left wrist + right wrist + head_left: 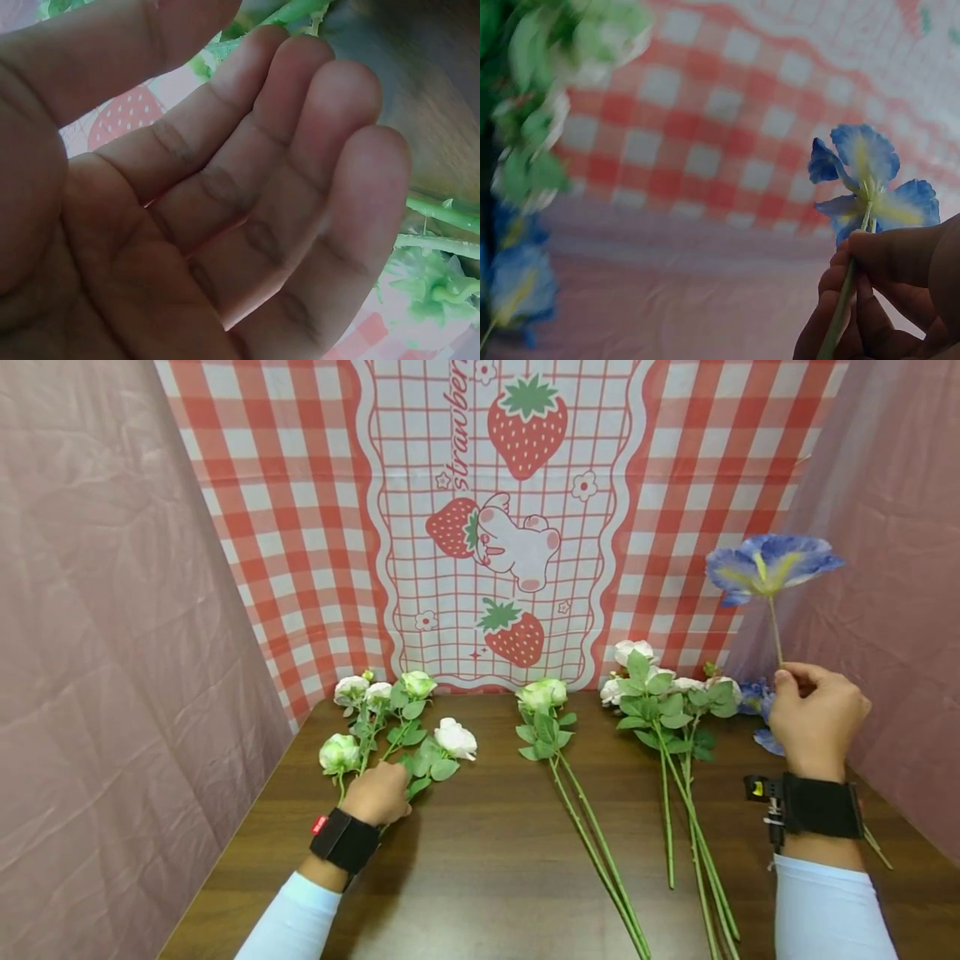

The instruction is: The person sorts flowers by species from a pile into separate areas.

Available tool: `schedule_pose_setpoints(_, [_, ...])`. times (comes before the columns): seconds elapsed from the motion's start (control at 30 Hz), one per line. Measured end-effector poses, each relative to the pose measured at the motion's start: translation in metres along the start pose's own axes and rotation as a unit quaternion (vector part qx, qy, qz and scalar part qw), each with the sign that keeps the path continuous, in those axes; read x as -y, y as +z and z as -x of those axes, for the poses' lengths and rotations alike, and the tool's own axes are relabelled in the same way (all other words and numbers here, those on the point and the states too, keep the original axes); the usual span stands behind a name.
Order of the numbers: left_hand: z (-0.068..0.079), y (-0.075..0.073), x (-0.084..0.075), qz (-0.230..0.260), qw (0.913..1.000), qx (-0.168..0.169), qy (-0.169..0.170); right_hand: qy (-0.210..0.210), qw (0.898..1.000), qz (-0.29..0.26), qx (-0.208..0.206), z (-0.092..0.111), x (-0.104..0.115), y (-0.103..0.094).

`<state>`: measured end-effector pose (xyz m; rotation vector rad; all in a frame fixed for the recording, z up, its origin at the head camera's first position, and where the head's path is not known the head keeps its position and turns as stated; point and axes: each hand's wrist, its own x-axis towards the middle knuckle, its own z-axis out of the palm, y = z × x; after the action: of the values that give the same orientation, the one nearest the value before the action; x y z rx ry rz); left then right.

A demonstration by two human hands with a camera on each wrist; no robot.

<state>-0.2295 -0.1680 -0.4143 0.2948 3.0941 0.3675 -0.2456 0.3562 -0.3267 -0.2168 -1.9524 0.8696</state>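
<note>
Right hand point(816, 720) pinches the blue flower point(771, 565) by its stem, raised upright over the table point(480, 877). Left hand point(381, 793), fingers relaxed and spread, rests on the white rose spray point(390, 727). Advice: grip low, keep stem vertical.

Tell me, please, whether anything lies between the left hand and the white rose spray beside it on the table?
Nothing visible does. The left hand already rests at the white rose spray, its open fingers beside the green stems. The nearest other flower, the single white rose, lies apart to the right.
</note>
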Motion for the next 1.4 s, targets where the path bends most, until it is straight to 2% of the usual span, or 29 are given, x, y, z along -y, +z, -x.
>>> schedule_pose_setpoints(0.2, [0.001, -0.001, -0.001, -0.004, 1.0000, 0.004, -0.001, 0.023, 0.998, 0.060, -0.006, -0.005, -0.034, -0.006])
schedule_pose_setpoints(0.5, [0.002, -0.001, -0.003, -0.002, 1.0000, 0.001, -0.003, 0.088, 0.988, 0.122, 0.033, -0.001, -0.078, -0.008])
schedule_pose_setpoints(0.63, [0.003, -0.001, -0.004, -0.005, 1.0000, 0.003, -0.002, 0.144, 0.977, 0.143, 0.070, 0.003, -0.097, -0.007])
schedule_pose_setpoints(0.77, [0.001, 0.000, -0.004, -0.009, 1.0000, 0.001, 0.003, 0.181, 0.963, 0.167, 0.107, 0.006, -0.111, -0.006])
schedule_pose_setpoints(0.9, [0.000, 0.002, -0.004, -0.009, 1.0000, -0.001, 0.003, 0.201, 0.951, 0.188, 0.144, 0.010, -0.121, -0.004])
schedule_pose_setpoints(1.1, [0.000, 0.003, -0.004, -0.009, 1.0000, 0.000, 0.000, 0.218, 0.939, 0.204, 0.170, 0.011, -0.135, -0.002])
schedule_pose_setpoints(1.27, [0.001, 0.002, -0.005, -0.010, 0.9999, 0.000, 0.002, 0.252, 0.919, 0.228, 0.200, 0.009, -0.144, -0.006])
schedule_pose_setpoints(1.4, [0.001, 0.001, -0.005, -0.012, 0.9999, 0.000, 0.001, 0.278, 0.908, 0.229, 0.216, 0.008, -0.146, -0.010])
